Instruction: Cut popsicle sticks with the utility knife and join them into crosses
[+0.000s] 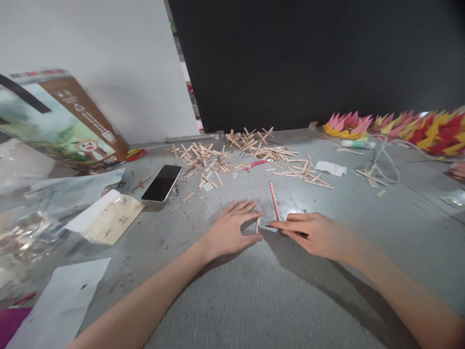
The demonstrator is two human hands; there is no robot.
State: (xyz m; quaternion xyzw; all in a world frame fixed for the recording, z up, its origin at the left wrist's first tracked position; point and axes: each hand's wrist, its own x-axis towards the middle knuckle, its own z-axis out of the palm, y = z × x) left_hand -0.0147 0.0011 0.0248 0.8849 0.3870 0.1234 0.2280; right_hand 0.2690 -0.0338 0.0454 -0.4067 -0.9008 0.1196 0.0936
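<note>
A short wooden craft stick (pixel 258 224) lies on the grey table, pointing away from me. My left hand (pixel 232 228) steadies it between thumb and forefinger, with the other fingers spread over the tabletop. From the right, my right hand (pixel 308 233) grips a craft knife (pixel 268 227); its thin blade reaches the stick's side, and most of the handle is hidden in the fingers. Just beyond that hand lies a pink patterned pencil (pixel 274 199).
Piles of crossed craft sticks (pixel 207 159) spread along the back. A phone (pixel 162 183), an open packet (pixel 114 218) and a printed box (pixel 72 121) are on the left. Paper crowns (pixel 347 127), a glue stick (pixel 358 144) and a white cable (pixel 378 160) lie at right.
</note>
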